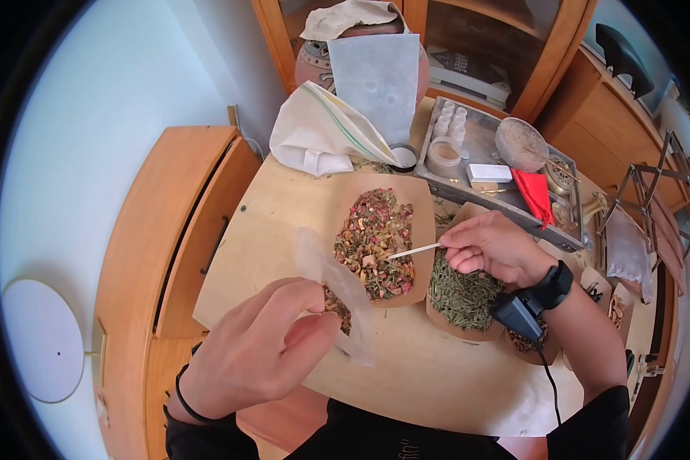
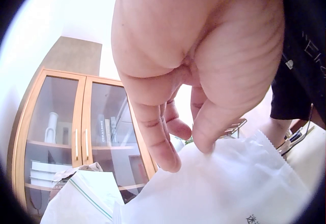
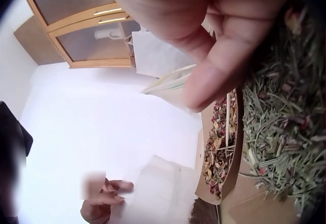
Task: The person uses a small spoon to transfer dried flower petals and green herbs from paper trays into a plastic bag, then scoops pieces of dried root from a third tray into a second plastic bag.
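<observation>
In the head view my left hand pinches the edge of a translucent bag, which spreads below the fingertips in the left wrist view. A bit of dried mix shows behind the bag. My right hand pinches a thin pale stick whose far end touches the mixed dried petals in a brown paper tray. Under the right hand lies a tray of green dried needles, seen close up in the right wrist view.
A grey tray at the back right bears small bottles, a jar, a bowl and a red pouch. White bags stand at the back. Small trays of dried bits and a folding metal rack are on the right.
</observation>
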`<state>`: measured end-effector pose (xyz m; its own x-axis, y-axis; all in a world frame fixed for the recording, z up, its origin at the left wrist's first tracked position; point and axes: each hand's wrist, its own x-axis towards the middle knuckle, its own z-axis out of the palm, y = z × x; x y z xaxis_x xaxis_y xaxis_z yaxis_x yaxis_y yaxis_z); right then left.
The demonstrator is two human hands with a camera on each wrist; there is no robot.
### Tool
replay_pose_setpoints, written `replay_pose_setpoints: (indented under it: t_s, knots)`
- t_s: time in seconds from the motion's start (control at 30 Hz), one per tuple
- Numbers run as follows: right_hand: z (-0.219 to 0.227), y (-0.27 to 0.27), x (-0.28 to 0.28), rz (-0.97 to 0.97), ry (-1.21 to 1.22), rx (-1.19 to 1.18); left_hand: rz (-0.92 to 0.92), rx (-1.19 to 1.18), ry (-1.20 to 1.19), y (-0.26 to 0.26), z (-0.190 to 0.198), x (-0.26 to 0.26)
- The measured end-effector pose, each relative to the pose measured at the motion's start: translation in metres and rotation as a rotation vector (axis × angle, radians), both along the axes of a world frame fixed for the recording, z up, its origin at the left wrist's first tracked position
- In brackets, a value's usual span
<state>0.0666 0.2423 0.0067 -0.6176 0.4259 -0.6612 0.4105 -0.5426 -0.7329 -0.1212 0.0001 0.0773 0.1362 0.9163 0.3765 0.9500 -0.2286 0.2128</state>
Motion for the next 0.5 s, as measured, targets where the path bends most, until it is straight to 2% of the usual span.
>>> replay_pose_setpoints:
  t_s: [0.27,0.5]
  knots:
    - [0.025,0.008,0.019,-0.013,0.053,0.042,0.004,-0.012,-0.051,0.001,0.000,0.001]
    - [0.098,-0.020,0.005,0.019,0.047,0.177,0.024,-0.062,-0.083,-0.001,0.003,0.003]
